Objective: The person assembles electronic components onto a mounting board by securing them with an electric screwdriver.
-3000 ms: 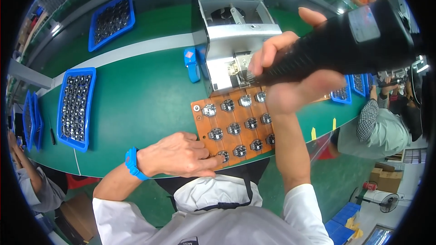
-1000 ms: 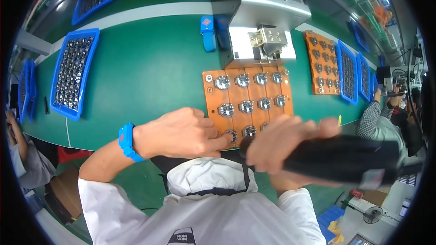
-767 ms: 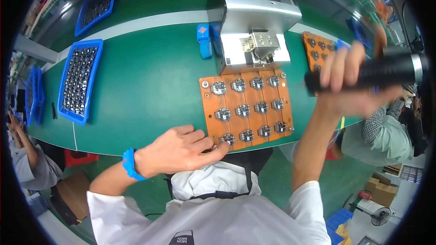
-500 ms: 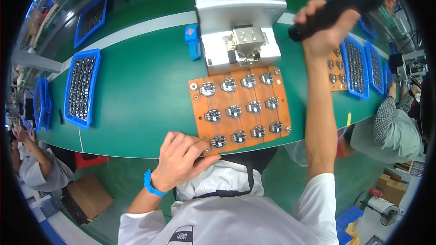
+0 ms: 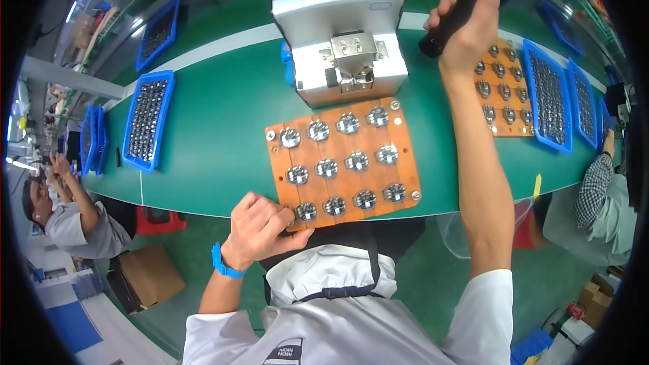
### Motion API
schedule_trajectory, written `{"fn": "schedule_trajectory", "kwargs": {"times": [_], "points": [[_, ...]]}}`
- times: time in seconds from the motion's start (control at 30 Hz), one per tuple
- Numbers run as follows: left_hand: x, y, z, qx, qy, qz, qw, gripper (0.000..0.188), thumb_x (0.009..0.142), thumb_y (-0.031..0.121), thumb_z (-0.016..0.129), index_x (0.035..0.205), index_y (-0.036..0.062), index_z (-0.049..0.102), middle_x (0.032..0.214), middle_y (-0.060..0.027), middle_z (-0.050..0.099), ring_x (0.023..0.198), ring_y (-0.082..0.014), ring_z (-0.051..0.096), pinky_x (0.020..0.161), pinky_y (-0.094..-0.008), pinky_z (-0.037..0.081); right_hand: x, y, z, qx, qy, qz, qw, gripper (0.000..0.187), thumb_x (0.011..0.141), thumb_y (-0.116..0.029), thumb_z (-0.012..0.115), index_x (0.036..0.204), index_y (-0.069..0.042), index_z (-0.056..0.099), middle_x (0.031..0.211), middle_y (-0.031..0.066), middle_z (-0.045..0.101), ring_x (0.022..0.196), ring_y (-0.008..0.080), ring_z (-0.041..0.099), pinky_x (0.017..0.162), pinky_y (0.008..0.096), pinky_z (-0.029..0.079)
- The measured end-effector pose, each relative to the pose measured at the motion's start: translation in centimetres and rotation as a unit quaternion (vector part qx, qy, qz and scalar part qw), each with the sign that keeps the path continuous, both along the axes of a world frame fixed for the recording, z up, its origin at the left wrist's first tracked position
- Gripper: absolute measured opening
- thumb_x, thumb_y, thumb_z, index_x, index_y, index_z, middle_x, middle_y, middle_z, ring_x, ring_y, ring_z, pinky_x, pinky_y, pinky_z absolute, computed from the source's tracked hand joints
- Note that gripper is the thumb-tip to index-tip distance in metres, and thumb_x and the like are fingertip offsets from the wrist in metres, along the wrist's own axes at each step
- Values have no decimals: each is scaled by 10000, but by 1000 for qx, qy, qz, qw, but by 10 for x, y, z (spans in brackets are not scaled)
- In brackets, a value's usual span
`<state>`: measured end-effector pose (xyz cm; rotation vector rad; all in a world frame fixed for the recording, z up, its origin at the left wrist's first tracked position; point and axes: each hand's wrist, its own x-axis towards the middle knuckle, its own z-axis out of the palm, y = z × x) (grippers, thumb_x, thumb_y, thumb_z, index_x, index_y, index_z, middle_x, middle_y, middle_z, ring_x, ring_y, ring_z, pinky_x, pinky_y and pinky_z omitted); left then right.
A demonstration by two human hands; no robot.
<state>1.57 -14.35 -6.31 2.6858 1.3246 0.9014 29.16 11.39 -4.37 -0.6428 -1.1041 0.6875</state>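
An orange fixture board [image 5: 312, 152] with rows of round, shiny parts [image 5: 326, 167] lies at the table's near edge. My left hand [image 5: 260, 225], a blue band [image 5: 226, 262] on its wrist, has its fingers curled at the board's near left corner, the thumb along the front edge. Raised over the table at the far right, my right hand [image 5: 471, 35] is wrapped round a black electric screwdriver [image 5: 447, 32]. The upper end of this tool runs into the dark rim, and its tip shows no bit that I can make out. Behind the board stands a silver screw feeder [image 5: 338, 17].
Blue trays of small parts stand at left [image 5: 147, 120] and right [image 5: 547, 94]. A second orange board [image 5: 503, 98] lies beyond my right forearm. Co-workers sit at left [image 5: 84, 220] and right [image 5: 595, 196]. A blue strap [image 5: 289, 64] peeks out beside the feeder.
The whole view has shifted, so more of the second board shows at right. My right hand, still round the screwdriver, is less blurred. The left hand stays at the board's corner.
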Motion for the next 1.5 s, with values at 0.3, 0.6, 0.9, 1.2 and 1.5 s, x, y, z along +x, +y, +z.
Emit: {"fn": "schedule_trajectory", "kwargs": {"times": [0.3, 0.6, 0.9, 1.2, 1.5], "points": [[-46, -63, -7, 37, -10, 133, 990, 371, 644, 208, 846, 784, 85, 525, 612, -15, 477, 520, -195, 462, 522, -302, 379, 2, -1, 2, -25, 67, 0, 997, 555, 1028, -513, 365, 1253, -12, 449, 700, 79, 529, 529, 152, 528, 482, 279, 464], [-62, -46, 5, -3, -37, 287, 957, 366, 663, 168, 851, 728, 76, 503, 638, -45, 480, 555, -228, 494, 516, -335, 389, -5, -6, 7, -26, 44, 11, 999, 595, 1023, -529, 357, 1320, -18, 417, 719, 85, 512, 553, 163, 516, 519, 290, 455], [-55, 79, 6, -45, -112, 270, 955, 334, 787, 188, 766, 793, 7, 486, 700, -154, 544, 646, -347, 572, 584, -438, 456, -8, -7, 6, -21, 39, 13, 999, 616, 1029, -519, 327, 1347, 1, 417, 719, 73, 498, 560, 150, 520, 522, 277, 461], [-62, 234, 3, -11, -118, 330, 937, 314, 805, 199, 733, 841, -59, 557, 816, -267, 632, 753, -445, 634, 665, -492, 519, -8, -7, 5, -34, 58, 3, 998, 618, 1025, -531, 326, 1354, -14, 402, 722, 67, 502, 557, 149, 527, 515, 279, 462], [-73, 314, -17, 23, -126, 344, 930, 332, 783, 206, 762, 840, -66, 581, 870, -277, 653, 831, -455, 637, 729, -506, 516, -12, -12, 5, -38, 47, 1, 998, 621, 1025, -537, 318, 1354, -15, 391, 728, 65, 501, 563, 149, 525, 522, 282, 463]]}}
